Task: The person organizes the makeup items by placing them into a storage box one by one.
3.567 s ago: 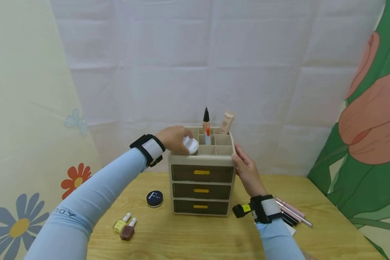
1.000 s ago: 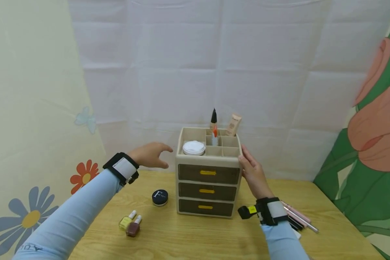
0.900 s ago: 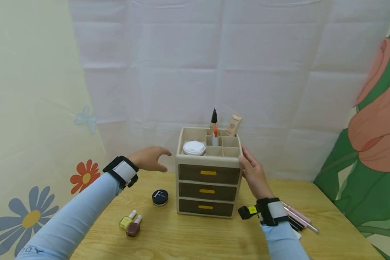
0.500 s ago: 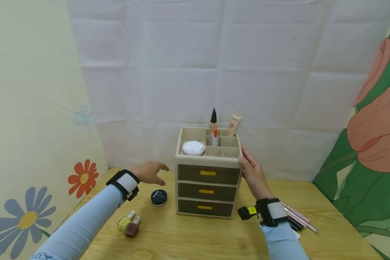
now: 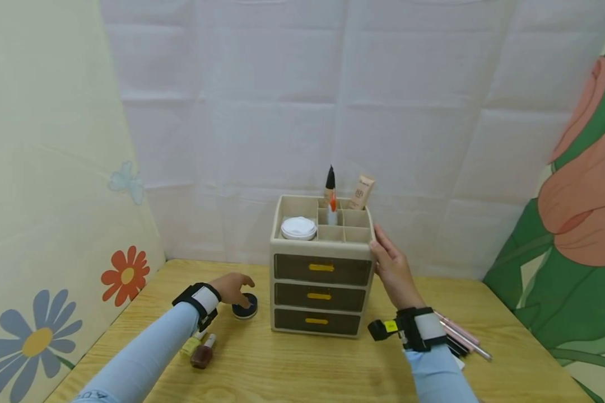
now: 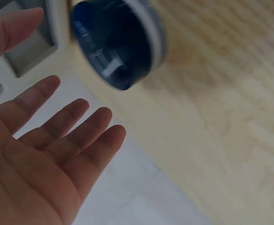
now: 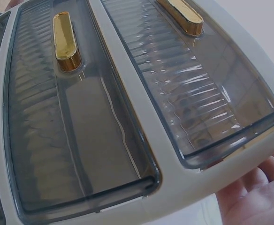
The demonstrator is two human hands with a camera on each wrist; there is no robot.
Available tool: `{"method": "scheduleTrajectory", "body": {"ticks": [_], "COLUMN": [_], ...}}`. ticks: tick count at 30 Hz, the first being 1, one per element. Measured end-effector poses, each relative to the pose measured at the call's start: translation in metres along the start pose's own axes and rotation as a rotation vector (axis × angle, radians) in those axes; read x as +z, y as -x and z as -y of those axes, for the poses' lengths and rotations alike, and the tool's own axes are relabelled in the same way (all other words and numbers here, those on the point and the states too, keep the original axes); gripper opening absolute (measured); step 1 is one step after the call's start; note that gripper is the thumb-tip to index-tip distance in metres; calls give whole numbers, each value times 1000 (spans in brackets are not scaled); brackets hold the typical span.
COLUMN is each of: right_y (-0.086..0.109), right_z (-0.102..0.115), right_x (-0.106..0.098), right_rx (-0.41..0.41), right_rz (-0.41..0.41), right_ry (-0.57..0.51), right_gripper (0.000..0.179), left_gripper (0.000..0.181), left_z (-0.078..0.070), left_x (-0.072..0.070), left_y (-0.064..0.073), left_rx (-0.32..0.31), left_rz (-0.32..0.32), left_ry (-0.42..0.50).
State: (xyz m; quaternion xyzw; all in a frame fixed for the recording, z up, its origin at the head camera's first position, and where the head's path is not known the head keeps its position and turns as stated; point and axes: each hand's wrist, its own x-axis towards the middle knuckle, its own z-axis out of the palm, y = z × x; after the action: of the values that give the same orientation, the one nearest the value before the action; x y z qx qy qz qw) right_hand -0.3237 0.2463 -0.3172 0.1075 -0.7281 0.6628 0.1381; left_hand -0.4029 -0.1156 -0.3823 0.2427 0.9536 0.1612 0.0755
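– Behind a wood-grain table [image 5: 322, 369], a white cloth [image 5: 262, 129] is hung between flower-patterned panels [image 5: 45, 201]; what step is pictured?

– A reach, apparently: the left hand [image 5: 230, 287] is poised by a dark compact [image 6: 113, 47], set on the table beside a drawer organizer [image 5: 322, 248]. Its fingers are spread, with nothing held.

– And the right hand [image 5: 393, 274]?

– It is rested against the organizer's side, fingers extended.

– What is called for next?

– Probably, a closing of the left fingers about the compact's rim, with the nail-polish bottles [image 5: 201, 356] nearby left undisturbed; slim tubes [image 5: 466, 337] are bunched at the table's right.
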Motion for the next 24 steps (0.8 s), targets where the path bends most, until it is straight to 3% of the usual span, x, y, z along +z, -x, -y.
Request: {"method": "scheduleTrajectory", "body": {"ticks": [8,17,24], "right_y": [2,2,2], "right_z": [2,1,2], "right_x": [1,1,0], "right_rx": [-4,-19,-15], "right_rz": [0,9,3], "right_ry": [5,-3,1], "right_gripper": [61,63,62], "left_gripper": [50,44,42], "left_z": [12,4,7], "left_x": [21,21,25], "left_y": [-9,-5,-10], "left_rx": [-8,-24,-24], "left_rz": [-20,-17,-29], "left_ry": [5,15,18]}}
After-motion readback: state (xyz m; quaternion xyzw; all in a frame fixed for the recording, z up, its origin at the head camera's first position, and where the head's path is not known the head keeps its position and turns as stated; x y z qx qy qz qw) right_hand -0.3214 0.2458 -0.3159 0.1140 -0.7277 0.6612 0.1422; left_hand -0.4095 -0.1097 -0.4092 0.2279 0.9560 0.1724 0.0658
